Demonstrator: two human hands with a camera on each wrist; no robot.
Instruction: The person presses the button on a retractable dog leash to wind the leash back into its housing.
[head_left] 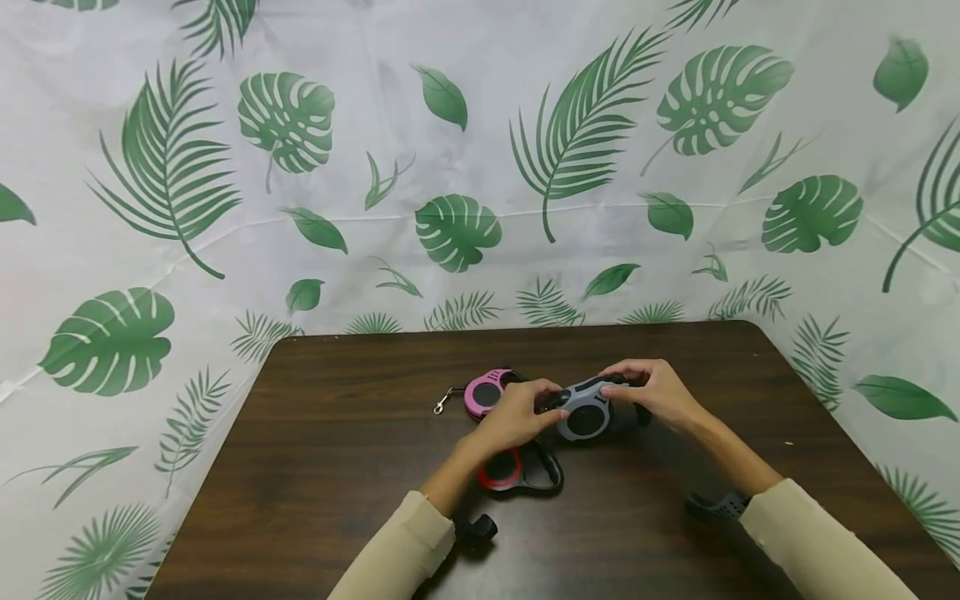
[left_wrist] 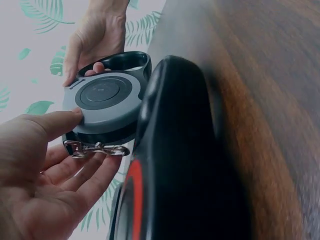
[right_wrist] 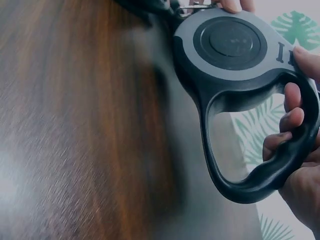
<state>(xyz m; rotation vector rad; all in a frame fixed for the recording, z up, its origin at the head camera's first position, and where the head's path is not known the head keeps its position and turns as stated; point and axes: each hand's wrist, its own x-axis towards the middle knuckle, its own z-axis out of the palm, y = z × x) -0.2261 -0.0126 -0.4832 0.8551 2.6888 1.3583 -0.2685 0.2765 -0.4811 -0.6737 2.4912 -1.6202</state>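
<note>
A grey and black retractable dog leash (head_left: 587, 419) is held between both hands, over the right half of the table. My right hand (head_left: 658, 393) grips its black looped handle (right_wrist: 250, 192); in the right wrist view the fingers curl through the loop. My left hand (head_left: 517, 415) holds the opposite end, thumb on the grey casing and fingers beneath, by the metal clip (left_wrist: 100, 149). Close to the left hand lie a pink retractable leash (head_left: 480, 393) and a red and black one (head_left: 498, 472). The left hand partly hides the pink leash.
The brown wooden table (head_left: 337, 467) carries the two other leashes. A metal clip (head_left: 439, 407) of the pink leash points left. Behind the table hangs a white cloth (head_left: 360, 250) with green leaves. Dark straps (head_left: 720, 506) sit at the wrists.
</note>
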